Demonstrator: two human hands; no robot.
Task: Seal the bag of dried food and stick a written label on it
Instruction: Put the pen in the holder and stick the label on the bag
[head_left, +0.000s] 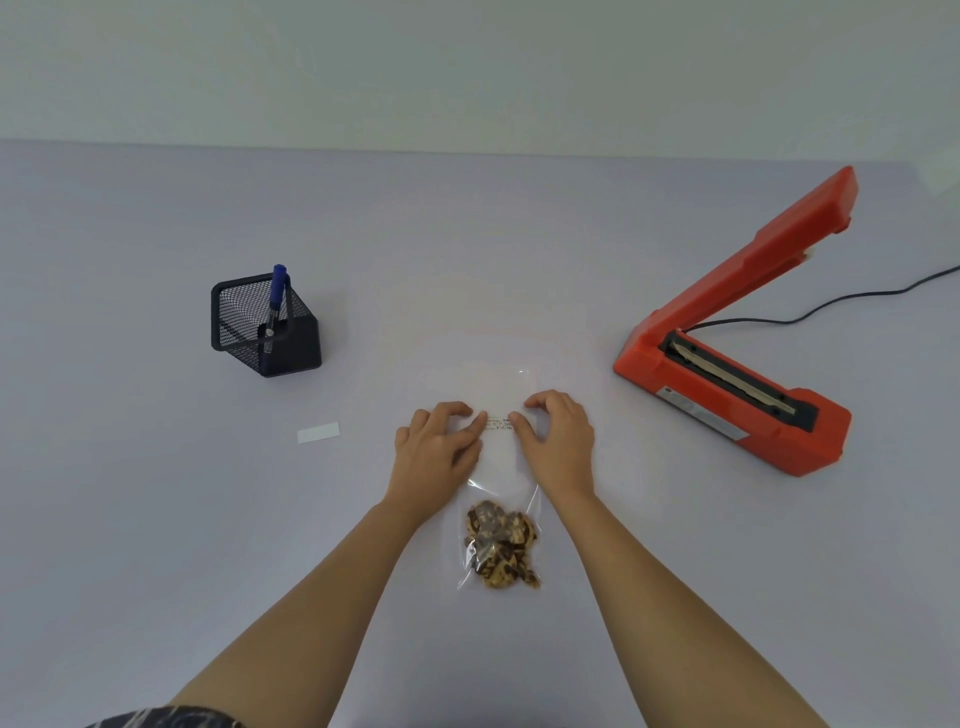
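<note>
A clear plastic bag lies flat on the table, with brown dried food bunched at its near end. A small white label with handwriting sits on the bag's middle. My left hand presses the label's left end with its thumb, fingers bent on the bag. My right hand presses the label's right end the same way. The bag's far end reaches toward the table's middle and is hard to make out.
An orange heat sealer stands at the right with its arm raised and a black cord trailing right. A black mesh pen holder with a blue pen is at the left. A white backing strip lies left of my hands.
</note>
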